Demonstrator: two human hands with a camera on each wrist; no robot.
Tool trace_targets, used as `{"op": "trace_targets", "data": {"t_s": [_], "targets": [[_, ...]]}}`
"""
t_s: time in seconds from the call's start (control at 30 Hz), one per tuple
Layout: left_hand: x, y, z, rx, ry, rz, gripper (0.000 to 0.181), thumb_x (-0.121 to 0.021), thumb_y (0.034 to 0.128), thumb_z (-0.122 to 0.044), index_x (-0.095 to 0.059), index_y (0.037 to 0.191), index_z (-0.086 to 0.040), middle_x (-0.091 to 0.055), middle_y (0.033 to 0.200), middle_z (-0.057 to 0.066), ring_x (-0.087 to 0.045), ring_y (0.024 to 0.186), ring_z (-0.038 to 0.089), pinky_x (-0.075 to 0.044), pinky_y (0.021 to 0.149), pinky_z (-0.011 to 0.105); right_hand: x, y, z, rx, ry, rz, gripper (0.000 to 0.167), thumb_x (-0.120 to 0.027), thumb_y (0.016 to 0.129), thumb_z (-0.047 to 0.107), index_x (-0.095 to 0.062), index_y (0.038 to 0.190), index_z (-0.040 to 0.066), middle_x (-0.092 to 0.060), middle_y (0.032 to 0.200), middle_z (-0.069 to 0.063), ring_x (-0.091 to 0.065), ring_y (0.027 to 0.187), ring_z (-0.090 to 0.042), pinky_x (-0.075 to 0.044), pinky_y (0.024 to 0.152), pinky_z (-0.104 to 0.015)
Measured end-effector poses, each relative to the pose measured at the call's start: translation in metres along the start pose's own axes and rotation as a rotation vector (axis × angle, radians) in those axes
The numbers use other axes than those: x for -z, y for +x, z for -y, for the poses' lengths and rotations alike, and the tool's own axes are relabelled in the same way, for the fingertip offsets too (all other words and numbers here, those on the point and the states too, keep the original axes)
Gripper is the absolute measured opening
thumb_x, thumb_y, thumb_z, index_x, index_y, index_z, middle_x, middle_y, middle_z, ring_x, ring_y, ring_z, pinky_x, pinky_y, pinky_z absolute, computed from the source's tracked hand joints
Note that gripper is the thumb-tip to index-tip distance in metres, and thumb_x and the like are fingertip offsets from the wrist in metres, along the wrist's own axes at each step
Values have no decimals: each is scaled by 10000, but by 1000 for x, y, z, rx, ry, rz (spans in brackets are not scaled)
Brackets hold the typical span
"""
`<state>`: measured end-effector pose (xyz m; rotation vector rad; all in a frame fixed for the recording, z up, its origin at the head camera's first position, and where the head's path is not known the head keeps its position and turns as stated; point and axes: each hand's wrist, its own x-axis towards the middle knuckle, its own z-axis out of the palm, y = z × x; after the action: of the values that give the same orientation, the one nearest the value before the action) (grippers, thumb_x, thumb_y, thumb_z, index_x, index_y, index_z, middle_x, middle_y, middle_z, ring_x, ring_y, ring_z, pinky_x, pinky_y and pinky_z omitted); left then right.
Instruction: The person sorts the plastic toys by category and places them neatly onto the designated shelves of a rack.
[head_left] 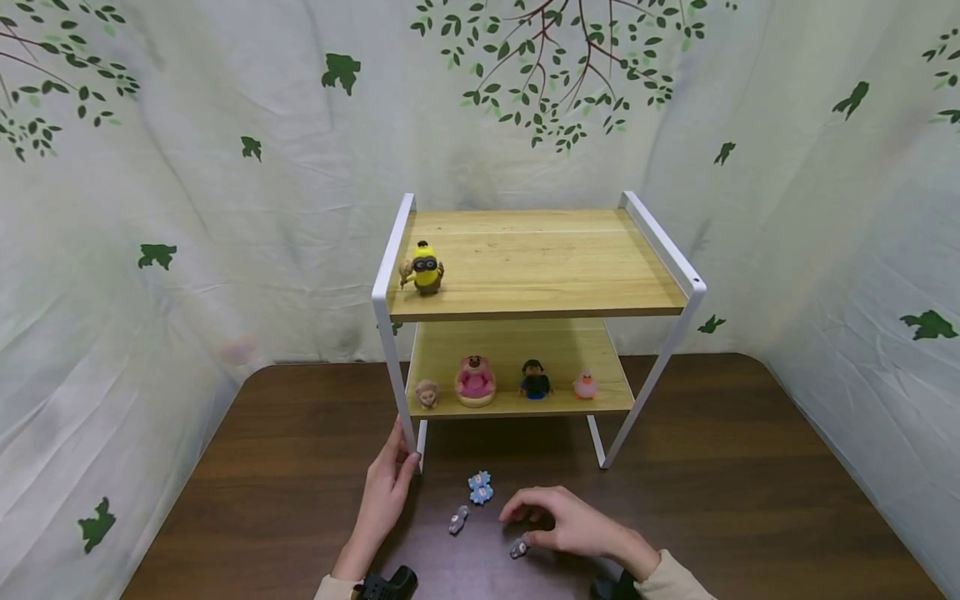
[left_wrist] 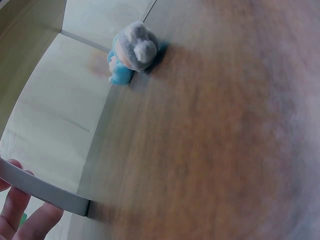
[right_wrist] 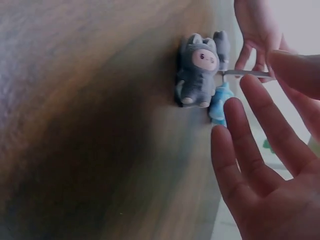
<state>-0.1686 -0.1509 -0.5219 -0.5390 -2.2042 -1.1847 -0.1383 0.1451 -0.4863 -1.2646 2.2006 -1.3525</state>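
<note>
My left hand [head_left: 385, 485] grips the front left leg of a white-framed shelf [head_left: 532, 312]; the left wrist view shows fingers [left_wrist: 17, 207] on both sides of the white leg [left_wrist: 45, 191]. Just above the table, my right hand [head_left: 566, 521] has its fingers spread beside a small grey plush-like figurine [right_wrist: 198, 70] with ears and a pale face. In the right wrist view its fingers [right_wrist: 240, 135] look apart from that figurine. A second grey figurine [head_left: 458, 520] and light blue figurines [head_left: 480, 487] lie on the table between the hands.
On the top board stands a yellow figurine with goggles [head_left: 425, 268]. The lower board holds a small beige figurine [head_left: 427, 394], a pink bear [head_left: 476, 380], a dark-haired figure [head_left: 535, 380] and a small pink figurine [head_left: 585, 385]. Leaf-printed curtains surround the brown table [head_left: 750, 500].
</note>
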Motion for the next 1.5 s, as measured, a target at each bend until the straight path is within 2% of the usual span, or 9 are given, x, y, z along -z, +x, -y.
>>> {"op": "trace_targets", "data": {"t_s": [0.2,0.37,0.67,0.93,1.13,1.5], "targets": [[-1,-1,1,-1,2,-1,785,-633,830,127,-274,1501,-67,-557,797,24,-539,699,74,-500,603,307,-4,-2,-3,-27,-31,47,288,-680,848,-7,-634,1104,119,-654,1054,-12,-599,961,-108,-493,821,-276],[-2,-1,2,2,7,-2,789,-633,831,127,-272,1504,-72,-558,798,22,-535,703,73,-498,608,305,-6,-1,-6,-60,-47,82,302,-670,833,-42,-644,1083,127,-649,1031,32,-586,940,-52,-489,799,-244],[-3,-1,4,-8,7,-1,796,-641,829,119,-266,1505,-70,-555,805,23,-530,717,91,-502,620,313,-10,2,-8,-35,-178,103,288,-672,814,-32,-672,1026,164,-615,1009,110,-545,914,-7,-458,794,-209],[-2,0,3,2,1,3,791,-636,836,116,-264,1508,-74,-561,816,35,-526,716,89,-504,609,301,-12,4,-8,-42,-217,117,240,-659,838,-23,-700,982,165,-603,979,129,-529,895,25,-451,780,-180],[-1,0,2,4,0,6,784,-635,842,109,-264,1508,-76,-561,818,33,-523,715,85,-501,607,298,-12,3,-7,-46,-212,86,199,-658,847,-10,-701,964,144,-597,945,118,-517,845,25,-454,716,-161],[-1,0,2,21,12,7,793,-633,846,111,-261,1514,-98,-555,809,23,-522,723,80,-503,618,304,-5,1,-4,-45,-136,-52,125,-648,904,67,-684,981,159,-603,942,110,-524,775,16,-473,666,-188]]}}
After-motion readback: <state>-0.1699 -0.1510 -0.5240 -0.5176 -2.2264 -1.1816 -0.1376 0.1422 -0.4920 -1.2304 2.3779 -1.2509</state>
